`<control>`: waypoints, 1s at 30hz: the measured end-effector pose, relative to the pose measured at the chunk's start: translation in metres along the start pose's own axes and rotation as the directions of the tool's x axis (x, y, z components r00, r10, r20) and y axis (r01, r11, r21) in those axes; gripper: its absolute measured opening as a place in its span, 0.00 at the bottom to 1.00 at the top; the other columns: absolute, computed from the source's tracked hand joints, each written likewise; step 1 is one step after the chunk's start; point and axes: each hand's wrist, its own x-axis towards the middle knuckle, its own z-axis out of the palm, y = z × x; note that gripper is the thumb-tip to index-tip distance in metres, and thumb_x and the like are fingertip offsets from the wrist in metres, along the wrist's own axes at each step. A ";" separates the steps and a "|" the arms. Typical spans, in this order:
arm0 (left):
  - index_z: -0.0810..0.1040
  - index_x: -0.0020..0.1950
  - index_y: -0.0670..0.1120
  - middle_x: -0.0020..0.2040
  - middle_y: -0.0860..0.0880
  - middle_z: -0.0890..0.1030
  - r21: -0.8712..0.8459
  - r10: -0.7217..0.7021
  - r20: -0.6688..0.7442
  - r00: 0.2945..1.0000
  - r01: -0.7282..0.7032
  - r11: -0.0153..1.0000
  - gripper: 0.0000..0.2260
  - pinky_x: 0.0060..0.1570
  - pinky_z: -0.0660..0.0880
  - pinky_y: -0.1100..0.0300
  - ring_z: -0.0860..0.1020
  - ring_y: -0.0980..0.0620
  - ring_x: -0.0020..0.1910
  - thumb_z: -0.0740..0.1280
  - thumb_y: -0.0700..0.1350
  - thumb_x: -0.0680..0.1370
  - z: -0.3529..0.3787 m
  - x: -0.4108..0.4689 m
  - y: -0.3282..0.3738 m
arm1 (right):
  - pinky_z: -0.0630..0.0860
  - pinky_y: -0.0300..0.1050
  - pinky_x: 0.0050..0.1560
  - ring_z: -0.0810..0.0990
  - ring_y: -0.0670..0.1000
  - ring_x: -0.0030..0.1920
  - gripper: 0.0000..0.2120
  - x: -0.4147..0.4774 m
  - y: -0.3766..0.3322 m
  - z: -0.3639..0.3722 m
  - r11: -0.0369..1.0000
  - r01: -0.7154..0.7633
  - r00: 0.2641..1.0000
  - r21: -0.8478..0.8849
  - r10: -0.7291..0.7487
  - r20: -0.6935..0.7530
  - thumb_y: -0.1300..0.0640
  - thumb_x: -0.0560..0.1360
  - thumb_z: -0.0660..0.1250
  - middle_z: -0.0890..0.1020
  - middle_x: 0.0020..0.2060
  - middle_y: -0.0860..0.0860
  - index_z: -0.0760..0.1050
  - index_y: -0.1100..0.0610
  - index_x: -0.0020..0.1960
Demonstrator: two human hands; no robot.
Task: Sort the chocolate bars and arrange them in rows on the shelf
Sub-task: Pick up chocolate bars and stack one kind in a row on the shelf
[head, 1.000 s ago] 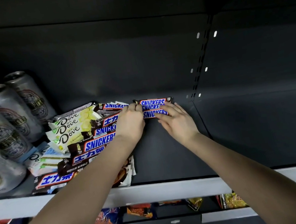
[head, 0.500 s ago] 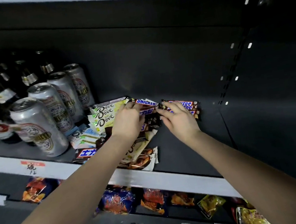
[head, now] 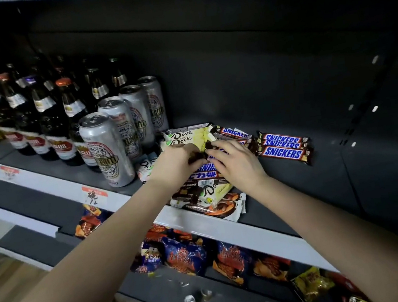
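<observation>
Pinching a bar (head: 197,156), hands (head: 175,166) (head: 237,164) over edge-side pile (head: 207,187), open shelf (head: 294,188) rightward.

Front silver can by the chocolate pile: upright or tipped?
Upright. The front silver can stands on its base on the shelf, lid and pull tab facing up.

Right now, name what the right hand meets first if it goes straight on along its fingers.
Probably the left hand, across the dark bar both pinch; Dove bars lie beyond.
</observation>
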 end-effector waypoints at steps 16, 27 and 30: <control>0.82 0.49 0.41 0.47 0.44 0.84 -0.135 -0.200 -0.148 0.968 0.181 0.974 0.08 0.44 0.69 0.63 0.79 0.47 0.44 0.66 0.43 0.77 -0.002 0.003 -0.006 | 0.81 0.54 0.46 0.81 0.57 0.52 0.14 -0.005 -0.001 0.000 0.997 0.032 0.993 0.069 -0.040 0.109 0.58 0.71 0.71 0.82 0.53 0.55 0.80 0.58 0.57; 0.81 0.53 0.44 0.55 0.49 0.81 0.024 0.013 -0.052 0.999 -0.012 1.000 0.10 0.55 0.71 0.55 0.75 0.47 0.57 0.71 0.44 0.73 -0.005 -0.001 -0.012 | 0.80 0.56 0.46 0.78 0.60 0.55 0.20 0.009 -0.007 -0.005 0.994 0.111 0.957 -0.021 -0.101 0.273 0.61 0.71 0.71 0.80 0.56 0.58 0.75 0.62 0.63; 0.80 0.58 0.46 0.58 0.49 0.81 0.013 -0.019 -0.005 1.000 0.019 1.000 0.15 0.58 0.72 0.57 0.76 0.49 0.58 0.72 0.44 0.72 -0.007 0.000 -0.013 | 0.80 0.52 0.45 0.80 0.58 0.53 0.29 0.008 -0.009 0.001 0.990 0.087 0.964 -0.108 -0.056 0.261 0.68 0.59 0.78 0.82 0.53 0.57 0.77 0.61 0.60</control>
